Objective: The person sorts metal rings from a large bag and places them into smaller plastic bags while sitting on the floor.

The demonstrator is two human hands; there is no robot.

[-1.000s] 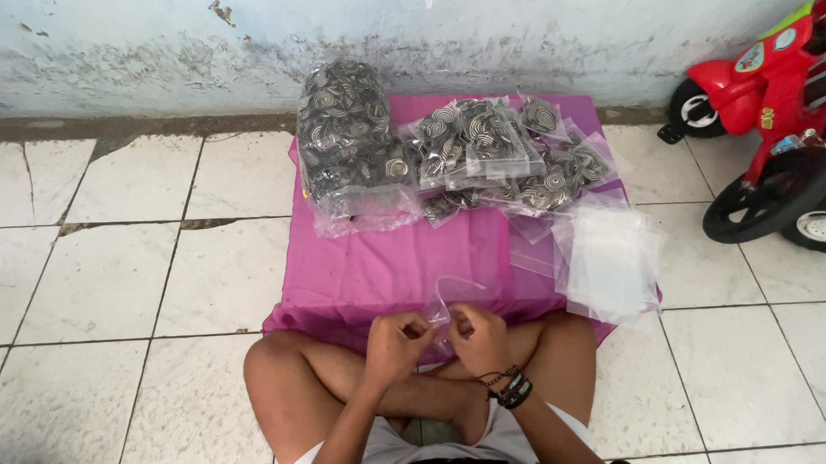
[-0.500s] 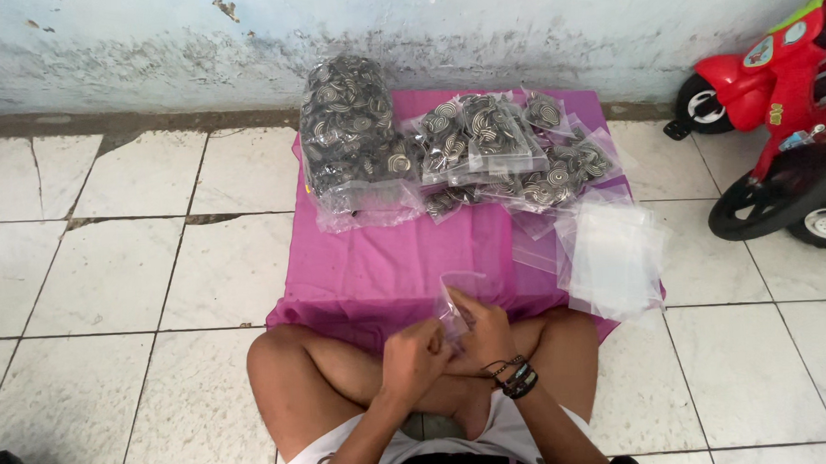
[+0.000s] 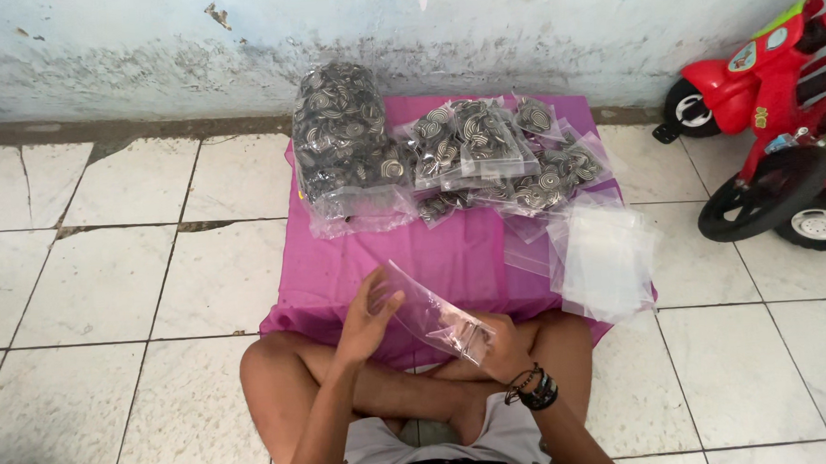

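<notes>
I see my left hand point(image 3: 366, 316) with fingers spread loose against the top edge of a clear plastic bag point(image 3: 432, 313) over the pink cloth point(image 3: 451, 258); my right hand point(image 3: 503, 345) pinches its lower end, which holds small dark pieces.

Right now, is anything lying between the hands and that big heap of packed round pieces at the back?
Nothing visible: only bare pink cloth lies between the hands' clear bag and the heap.
</notes>
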